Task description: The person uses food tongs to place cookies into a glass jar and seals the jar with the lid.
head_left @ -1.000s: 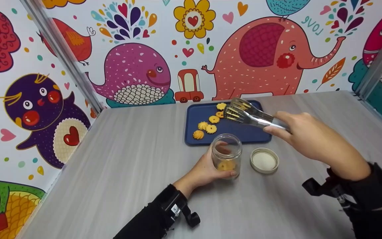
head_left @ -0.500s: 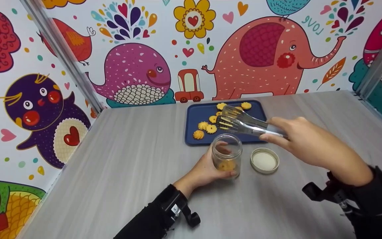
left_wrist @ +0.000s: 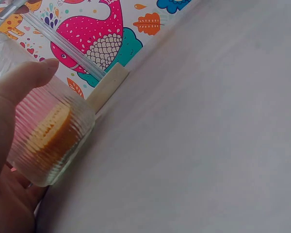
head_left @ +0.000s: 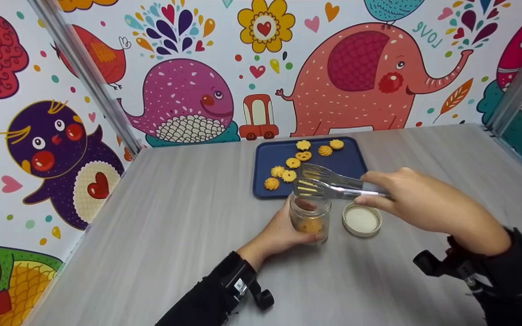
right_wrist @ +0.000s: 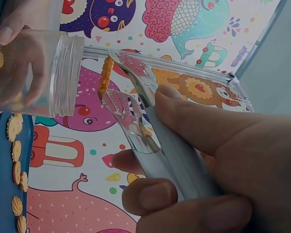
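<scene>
My left hand (head_left: pixel 279 231) grips an upright clear glass jar (head_left: pixel 295 219), with cookies (left_wrist: pixel 56 128) visible at its bottom in the left wrist view. My right hand (head_left: pixel 424 199) holds metal tongs (head_left: pixel 340 190) by their grey handles, thumb on one side and fingers on the other. In the right wrist view the slotted tong tips pinch a thin golden cookie (right_wrist: pixel 105 76) just outside the jar's open mouth. Seen from the head, those tips hover over the jar's rim. Behind it lies a blue tray (head_left: pixel 265 156) bearing several cookies (head_left: pixel 292 163).
A round lid (head_left: pixel 361 220) lies on the grey table (head_left: pixel 175 217), right of the jar with its inside facing up. Walls printed with cartoon animals (head_left: pixel 188 99) stand behind the tray and along the left side.
My right hand has brought the tongs from over the tray toward me and down to the jar's mouth. Cookies at the tray's back right are uncovered. The left hand and jar stay put.
</scene>
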`<state>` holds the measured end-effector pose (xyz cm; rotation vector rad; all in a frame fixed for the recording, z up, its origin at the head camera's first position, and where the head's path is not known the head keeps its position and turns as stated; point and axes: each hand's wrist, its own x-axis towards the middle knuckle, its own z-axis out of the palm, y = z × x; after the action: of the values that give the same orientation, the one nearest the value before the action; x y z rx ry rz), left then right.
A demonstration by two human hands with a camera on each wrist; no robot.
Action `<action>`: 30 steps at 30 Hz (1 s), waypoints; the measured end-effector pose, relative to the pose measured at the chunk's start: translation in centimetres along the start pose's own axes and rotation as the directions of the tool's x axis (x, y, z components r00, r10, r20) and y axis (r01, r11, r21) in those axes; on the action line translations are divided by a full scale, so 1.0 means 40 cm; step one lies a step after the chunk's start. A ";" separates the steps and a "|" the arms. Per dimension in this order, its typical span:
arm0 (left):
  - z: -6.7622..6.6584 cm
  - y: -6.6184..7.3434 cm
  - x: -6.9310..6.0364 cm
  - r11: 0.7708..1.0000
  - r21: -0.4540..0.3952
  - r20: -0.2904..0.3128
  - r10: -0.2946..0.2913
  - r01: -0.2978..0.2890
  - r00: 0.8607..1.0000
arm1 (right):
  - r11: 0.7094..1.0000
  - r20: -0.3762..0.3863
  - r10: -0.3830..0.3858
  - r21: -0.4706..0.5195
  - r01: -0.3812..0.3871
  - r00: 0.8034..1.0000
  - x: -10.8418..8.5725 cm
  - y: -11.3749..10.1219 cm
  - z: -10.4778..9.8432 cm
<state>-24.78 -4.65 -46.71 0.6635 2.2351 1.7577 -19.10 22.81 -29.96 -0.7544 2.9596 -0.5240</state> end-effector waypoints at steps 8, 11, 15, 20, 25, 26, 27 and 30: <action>0.000 0.003 -0.001 1.000 0.000 0.002 0.001 -0.001 1.000 | 0.999 0.066 -0.018 0.034 0.016 0.998 -0.001 0.012 -0.001; 0.000 0.003 -0.002 1.000 -0.003 0.004 0.012 -0.012 1.000 | 0.999 0.085 -0.016 0.032 0.014 0.996 0.000 0.016 0.000; 0.000 0.004 -0.003 1.000 -0.011 0.007 0.019 -0.018 1.000 | 1.000 0.098 -0.015 0.025 0.013 0.995 0.001 0.019 0.000; -0.002 0.005 -0.005 1.000 -0.011 0.012 0.013 -0.013 1.000 | 1.000 0.106 -0.012 0.025 0.009 0.994 0.002 0.021 0.001; -0.003 0.005 -0.006 1.000 -0.010 0.008 0.010 -0.009 1.000 | 0.999 0.106 -0.017 0.034 0.014 0.994 0.002 0.022 0.001; -0.002 0.004 -0.006 1.000 -0.015 0.009 0.010 -0.010 1.000 | 0.999 0.104 -0.020 0.036 0.017 0.994 0.002 0.023 0.000; -0.002 0.003 -0.006 1.000 -0.019 0.009 0.011 -0.011 1.000 | 0.999 0.102 -0.023 0.038 0.019 0.995 0.002 0.023 0.000; -0.001 -0.001 -0.003 0.999 -0.038 0.013 0.016 -0.015 1.000 | 0.999 0.102 -0.022 0.039 0.018 0.995 0.002 0.023 0.000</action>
<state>-24.69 -4.75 -46.74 0.6842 2.1887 1.7930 -19.58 23.53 -30.27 -0.7826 2.8425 -0.5251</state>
